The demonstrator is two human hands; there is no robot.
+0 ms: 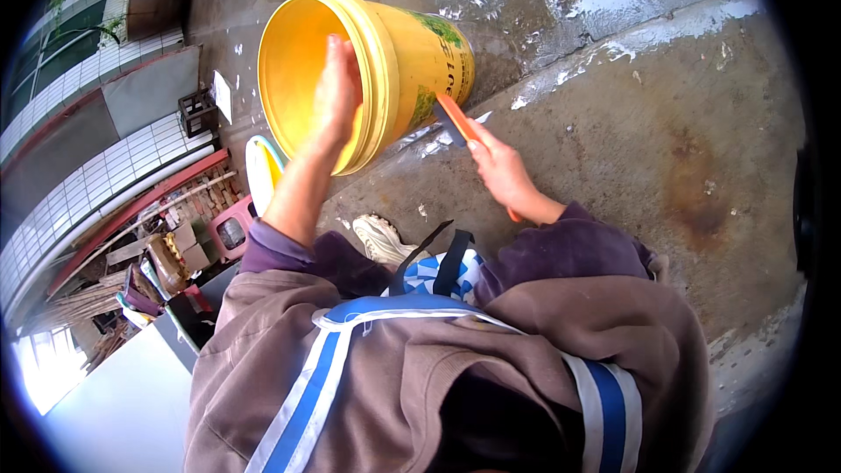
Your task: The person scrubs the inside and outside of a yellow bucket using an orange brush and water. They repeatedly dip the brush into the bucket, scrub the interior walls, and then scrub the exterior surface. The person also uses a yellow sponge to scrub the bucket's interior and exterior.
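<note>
A large yellow plastic bucket (384, 46) lies tipped on its side, its mouth turned to the left and its printed wall to the right. My left hand (338, 89) reaches into the mouth and bears on the inner wall just behind the rim, steadying it; some fingers are hidden. In my right hand (502, 167) is an orange brush (453, 112) with a dark grey bristle side, blurred, facing the printed wall. Its tip is at the wall, though contact cannot be made out. The handle's end shows below my wrist.
Wet, paint-spotted concrete (624, 144) spreads around the bucket. My shoe (378, 236) stands below it. To the left are a white and yellow object with a pale green edge (263, 167), a pink plastic stool (230, 226), stacked bricks, scrap wood (98, 295) and a tiled wall (98, 177).
</note>
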